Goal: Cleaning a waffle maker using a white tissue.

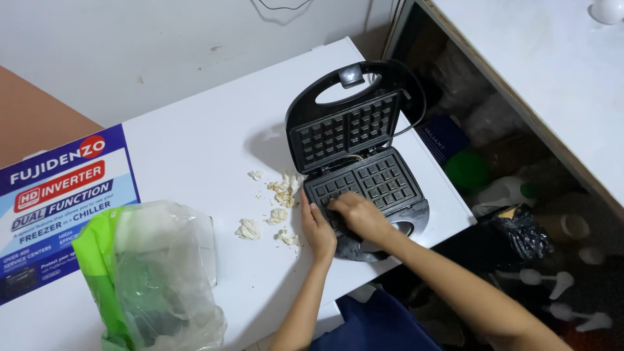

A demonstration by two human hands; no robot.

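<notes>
A black waffle maker (364, 140) lies open on a white surface (195, 149), its lid tilted back and both grid plates showing. My left hand (316, 227) presses against the left side of the lower plate, fingers together. Over the front left squares of that lower grid (383, 179) rests my right hand (359, 216), fingertips down in the grooves; whether it pinches anything is hidden. Several crumpled off-white scraps (281, 192) lie just left of the appliance, with crumbs scattered among them.
A clear plastic bag with a green bag inside (153, 279) sits at the front left. A blue and white printed label (58, 195) covers the surface's left end. To the right, a dark gap holds bottles (504, 192), a black bag (520, 231) and clutter.
</notes>
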